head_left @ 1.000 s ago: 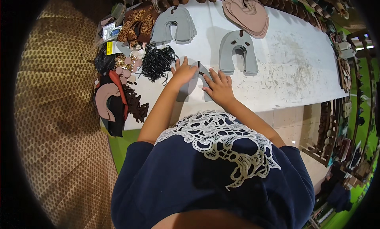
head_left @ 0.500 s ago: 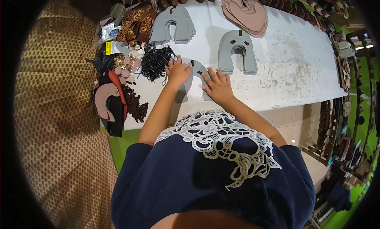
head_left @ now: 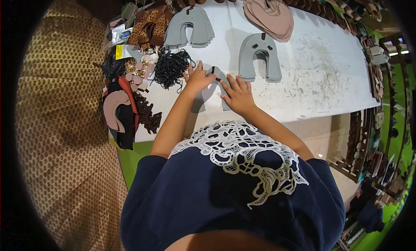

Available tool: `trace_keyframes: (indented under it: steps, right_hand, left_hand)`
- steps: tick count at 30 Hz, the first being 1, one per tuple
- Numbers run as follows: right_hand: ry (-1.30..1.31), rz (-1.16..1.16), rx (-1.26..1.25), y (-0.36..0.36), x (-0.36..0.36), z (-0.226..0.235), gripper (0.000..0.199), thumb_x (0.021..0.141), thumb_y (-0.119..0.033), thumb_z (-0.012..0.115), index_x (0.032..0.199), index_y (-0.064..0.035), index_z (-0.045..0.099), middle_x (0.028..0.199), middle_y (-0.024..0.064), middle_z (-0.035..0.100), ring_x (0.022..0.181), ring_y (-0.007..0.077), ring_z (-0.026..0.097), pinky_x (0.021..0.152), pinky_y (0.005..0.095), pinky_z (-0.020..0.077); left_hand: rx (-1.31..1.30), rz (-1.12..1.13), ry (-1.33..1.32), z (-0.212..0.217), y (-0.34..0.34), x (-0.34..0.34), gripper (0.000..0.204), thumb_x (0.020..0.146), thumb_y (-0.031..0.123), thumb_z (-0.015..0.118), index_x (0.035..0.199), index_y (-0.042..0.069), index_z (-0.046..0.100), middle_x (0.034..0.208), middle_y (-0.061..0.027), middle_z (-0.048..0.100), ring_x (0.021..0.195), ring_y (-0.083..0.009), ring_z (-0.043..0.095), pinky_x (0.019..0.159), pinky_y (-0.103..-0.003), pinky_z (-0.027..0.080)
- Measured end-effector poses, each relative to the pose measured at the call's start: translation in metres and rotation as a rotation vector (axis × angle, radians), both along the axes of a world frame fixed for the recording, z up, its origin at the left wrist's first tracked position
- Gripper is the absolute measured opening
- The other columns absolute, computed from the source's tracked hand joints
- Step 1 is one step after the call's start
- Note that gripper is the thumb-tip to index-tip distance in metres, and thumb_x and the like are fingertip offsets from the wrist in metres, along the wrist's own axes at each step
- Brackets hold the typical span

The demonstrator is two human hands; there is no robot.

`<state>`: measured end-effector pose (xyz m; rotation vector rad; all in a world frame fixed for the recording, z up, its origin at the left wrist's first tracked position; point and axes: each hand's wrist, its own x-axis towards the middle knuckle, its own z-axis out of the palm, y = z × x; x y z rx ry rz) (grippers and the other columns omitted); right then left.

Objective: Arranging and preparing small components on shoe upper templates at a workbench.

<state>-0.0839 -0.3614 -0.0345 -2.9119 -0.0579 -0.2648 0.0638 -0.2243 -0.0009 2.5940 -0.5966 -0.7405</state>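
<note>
On the white table a grey U-shaped piece (head_left: pixel 220 72) lies flat between my hands, with a small dark brown strip (head_left: pixel 213 70) at the top of its curve. My left hand (head_left: pixel 198 82) rests over its left side, fingers spread, thumb stretched toward the right. Over the right side lies my right hand (head_left: pixel 240 95), its fingers apart and extended. The left thumb and a right fingertip meet around a second dark strip (head_left: pixel 219 79), which is partly covered. Neither hand is wrapped round anything.
A grey stack with dark strips (head_left: pixel 247 56) lies beyond my right hand; another grey stack (head_left: pixel 173 30) is farther left. Pink pieces (head_left: pixel 268 17) lie at the back. Black beaded strands (head_left: pixel 168 69), leopard-print pieces (head_left: pixel 149 25) and brown strips (head_left: pixel 148 114) crowd the left side.
My left hand has shifted slightly right, its thumb now at the second dark strip by the right fingertips. My right hand has stayed almost still.
</note>
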Motion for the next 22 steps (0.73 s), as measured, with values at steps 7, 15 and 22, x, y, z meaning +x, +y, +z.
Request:
trace_keyframes:
  steps: [7,15,22]
  right_hand:
    - [-0.043,0.008,0.006,0.001,0.001,0.000,0.048,0.086,-0.041,0.051,0.129,-0.0203,0.047,0.138,0.0079,0.037,0.122,0.0302,0.033,0.095,0.0470,0.0249]
    - [-0.025,0.009,0.022,-0.001,0.002,0.002,0.048,0.086,-0.040,0.051,0.130,-0.0197,0.047,0.137,0.0082,0.038,0.122,0.0309,0.033,0.095,0.0461,0.0252]
    - [-0.011,0.025,0.008,-0.001,0.002,0.002,0.050,0.086,-0.041,0.051,0.132,-0.0202,0.045,0.138,0.0090,0.036,0.124,0.0322,0.032,0.096,0.0465,0.0250]
  left_hand:
    - [-0.081,0.077,0.081,-0.030,0.002,0.008,0.061,0.080,0.050,0.049,0.115,0.000,0.060,0.152,-0.0089,0.008,0.138,-0.0389,-0.007,0.102,-0.064,-0.004]
    - [-0.032,0.030,0.194,-0.015,0.000,0.007,0.071,0.084,0.048,0.045,0.137,0.000,0.035,0.152,-0.0117,0.005,0.138,-0.0360,-0.014,0.102,-0.061,-0.012]
    - [-0.125,0.096,0.128,-0.044,0.005,0.010,0.054,0.082,0.051,0.046,0.116,0.013,0.063,0.153,-0.0098,0.007,0.138,-0.0393,-0.011,0.102,-0.063,-0.007]
